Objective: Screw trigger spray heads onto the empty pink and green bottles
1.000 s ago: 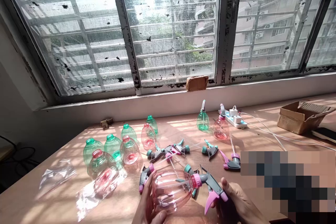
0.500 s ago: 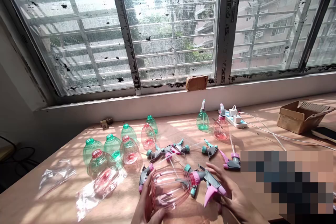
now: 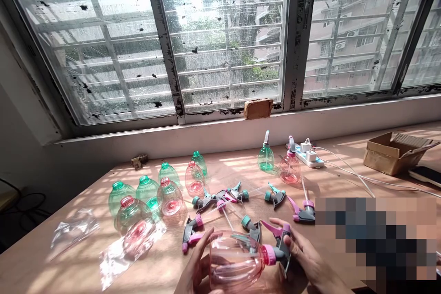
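over the surface, a clear pink bottle is held sideways. the left hand has its grip wrapped round the base end, the right hand pinches the spray head; good form would keep the bottle still and the pink collar square.

Window: strong backlight beyond left grip and right grip, glare blown white.
Desk: sun bands, barred shadows left of the left grip.
Pink spray bottle: glossy highlights between both grips.
Mosaic: coarse blocks hide detail right of the right grip.
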Demonstrator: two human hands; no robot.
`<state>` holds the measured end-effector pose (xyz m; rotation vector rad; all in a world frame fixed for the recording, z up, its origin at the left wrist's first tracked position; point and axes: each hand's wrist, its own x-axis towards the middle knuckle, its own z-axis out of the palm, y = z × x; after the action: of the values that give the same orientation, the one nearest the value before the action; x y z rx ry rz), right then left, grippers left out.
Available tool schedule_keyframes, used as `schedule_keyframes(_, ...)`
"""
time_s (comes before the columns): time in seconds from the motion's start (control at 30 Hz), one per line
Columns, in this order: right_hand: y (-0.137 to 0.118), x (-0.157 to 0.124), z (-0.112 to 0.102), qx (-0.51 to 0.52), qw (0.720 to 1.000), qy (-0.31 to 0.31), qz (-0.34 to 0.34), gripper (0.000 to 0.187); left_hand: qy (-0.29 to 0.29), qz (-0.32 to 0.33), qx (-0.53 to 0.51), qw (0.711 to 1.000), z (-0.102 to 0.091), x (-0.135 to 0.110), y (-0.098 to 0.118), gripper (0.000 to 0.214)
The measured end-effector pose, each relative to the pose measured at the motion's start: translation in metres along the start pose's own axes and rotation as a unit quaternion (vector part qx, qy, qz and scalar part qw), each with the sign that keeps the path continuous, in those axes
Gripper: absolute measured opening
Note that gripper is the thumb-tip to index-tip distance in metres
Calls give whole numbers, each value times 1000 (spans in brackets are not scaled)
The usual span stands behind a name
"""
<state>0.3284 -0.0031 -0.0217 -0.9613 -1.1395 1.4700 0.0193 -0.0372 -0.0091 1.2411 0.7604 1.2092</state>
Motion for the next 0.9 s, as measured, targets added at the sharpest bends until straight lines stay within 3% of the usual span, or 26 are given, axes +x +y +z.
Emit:
schedule_keyframes(0.13,8,4,-4,-3,995,68,-78,85,55,-5,-28,998,-2,8,5,86)
schedule_keyframes(0.23,17,6,-11,-65,983,77,-151,65,56,-21,-32,998,-4,10,6,80)
schedule_keyframes(0.33,18,8,-15,-100,982,61,-149,54,48,-17,-32,998,-7,8,1,81)
schedule_keyframes(0.53,2,5,-17,-128,983,2,-133,51,-19,-8,-63,998,-8,5,-6,84)
schedule_keyframes(0.77,9,-1,-19,-186,967,-6,-172,47,54,-4,-21,998,-7,8,3,80)
schedule_keyframes(0.9,12,3,-18,-199,963,-12,-181,42,57,-13,-29,998,-6,7,6,80)
